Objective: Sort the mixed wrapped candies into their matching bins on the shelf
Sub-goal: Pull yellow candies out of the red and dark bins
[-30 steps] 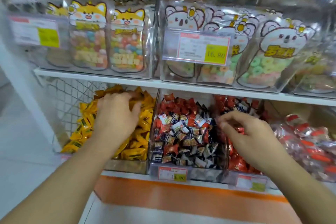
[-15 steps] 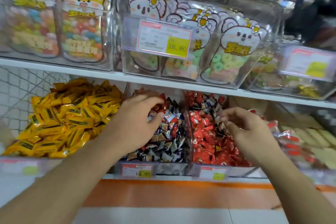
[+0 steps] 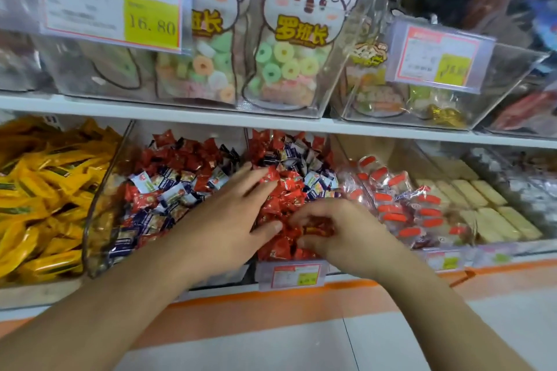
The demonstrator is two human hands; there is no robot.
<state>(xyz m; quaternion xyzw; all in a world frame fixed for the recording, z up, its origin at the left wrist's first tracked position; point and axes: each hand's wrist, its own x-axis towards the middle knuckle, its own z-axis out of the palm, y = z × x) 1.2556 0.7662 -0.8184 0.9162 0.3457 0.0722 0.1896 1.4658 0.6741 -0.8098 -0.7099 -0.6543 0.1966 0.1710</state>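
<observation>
Head view, lower shelf (image 3: 271, 126), listed left to right: a clear bin of yellow-wrapped candies (image 3: 39, 190) at the left end; a clear bin of mixed candies (image 3: 168, 187), red and dark blue and white wrappers together; a clear bin of mostly red candies (image 3: 283, 199) with blue and white pieces toward its back; a bin of clear-wrapped pieces with orange-red bands (image 3: 401, 205); a bin of pale rectangular bars (image 3: 482, 205) toward the right end. Left hand (image 3: 229, 214): reaches across the wall between the mixed bin and the red bin, fingers extended and spread over the red heap, fingertips blurred, touching the top wrappers; whether any piece is pinched cannot be told. Right hand (image 3: 334, 232): at the front edge of the red bin, fingers curled down into the heap, gripping red wrappers (image 3: 313, 227) between fingers and thumb. The two hands lie just beside each other, thumbs nearly meeting over the red candies. A price tag (image 3: 294, 275) hangs on the front of the red bin, below the right hand. Upper shelf: clear boxes holding bags of ring sweets (image 3: 289, 48) with a cartoon animal face, and a price card reading 16.80 (image 3: 111, 6) at the front left.
</observation>
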